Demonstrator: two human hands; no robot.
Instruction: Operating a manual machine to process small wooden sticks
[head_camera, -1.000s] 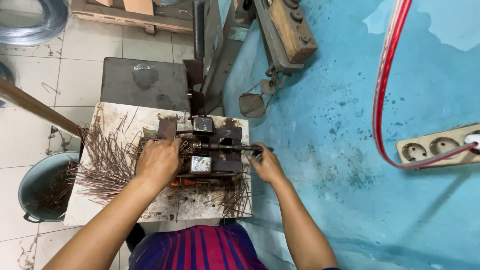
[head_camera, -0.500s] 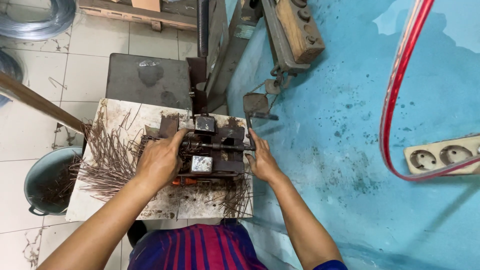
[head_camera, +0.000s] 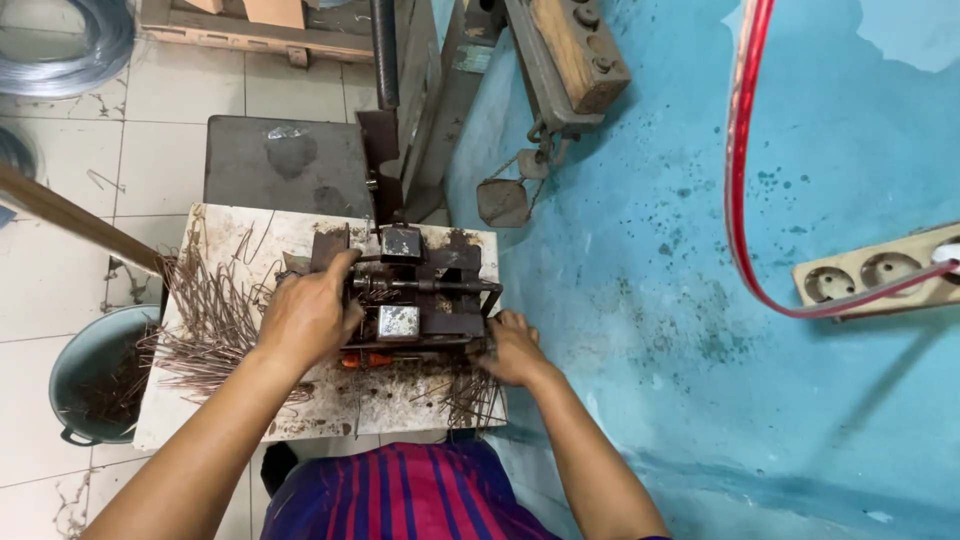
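A small rusty metal bending jig (head_camera: 420, 290) is bolted on a worn white board (head_camera: 300, 395). My left hand (head_camera: 305, 315) rests on the jig's left side, fingers curled over it, next to a heap of thin brown wire pieces (head_camera: 215, 325). My right hand (head_camera: 510, 348) grips the jig's lever at its lower right corner, beside a smaller clump of bent wires (head_camera: 470, 395). What the left fingers pinch is hidden.
A teal bucket (head_camera: 75, 375) holding wire bits stands at the left of the board. Behind it sit a grey metal block (head_camera: 275, 165) and a dark upright machine frame (head_camera: 415, 90). A blue wall carries a red cable (head_camera: 745, 200) and a socket strip (head_camera: 870, 275).
My right hand has swung down from the jig's upper right to its lower right corner, bringing the lever toward me. My left hand stayed on the jig.
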